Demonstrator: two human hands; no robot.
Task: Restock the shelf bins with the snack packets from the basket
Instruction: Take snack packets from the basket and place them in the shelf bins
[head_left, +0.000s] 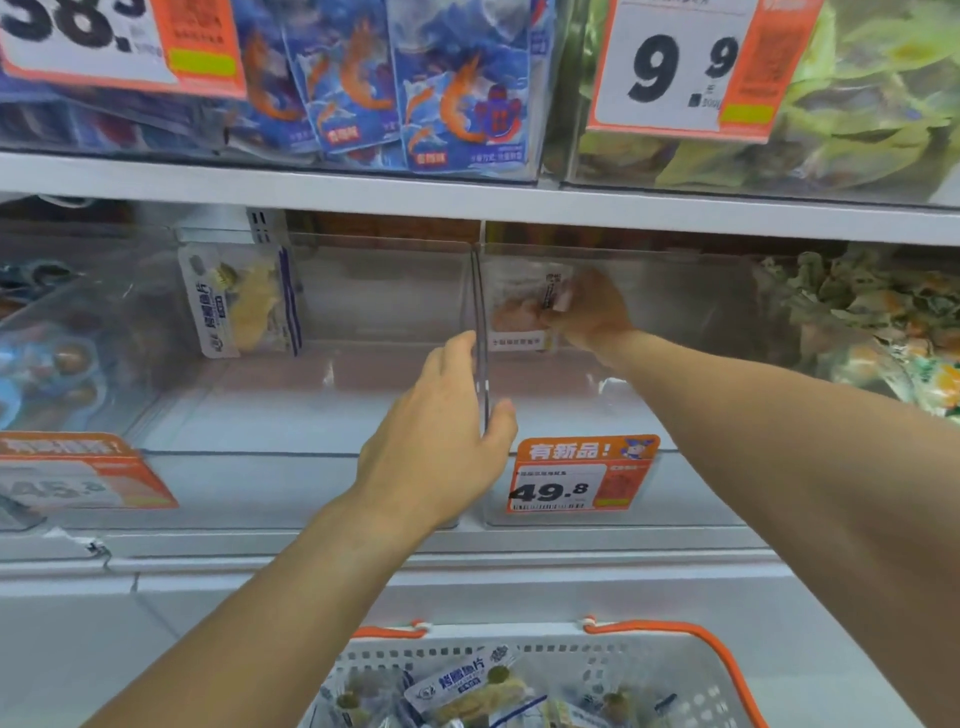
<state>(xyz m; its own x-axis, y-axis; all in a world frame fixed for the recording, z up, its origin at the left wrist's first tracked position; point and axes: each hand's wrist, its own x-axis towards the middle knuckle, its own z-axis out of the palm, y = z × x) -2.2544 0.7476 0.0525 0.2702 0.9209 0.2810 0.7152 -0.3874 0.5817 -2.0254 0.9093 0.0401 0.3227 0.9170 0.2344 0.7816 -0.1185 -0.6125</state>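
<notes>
Two clear plastic bins sit side by side on the middle shelf. My left hand (447, 415) grips the wall (480, 312) between them, thumb on the right side. Deep inside the right bin (675, 312), my right hand (587, 312) holds a pale snack packet (519, 306) upright against the back left corner. The left bin (363, 312) holds one white fish-snack packet (241, 301) standing at its back left. Below, a white basket (701, 670) with orange handles holds several similar packets (467, 686).
An orange price tag (576, 475) reading 49.8 hangs on the right bin's front. Another tag (78, 473) sits lower left. The top shelf carries blue shrimp packets (415, 88) and green packets (857, 93). More green-orange packets (872, 322) fill the bin at right.
</notes>
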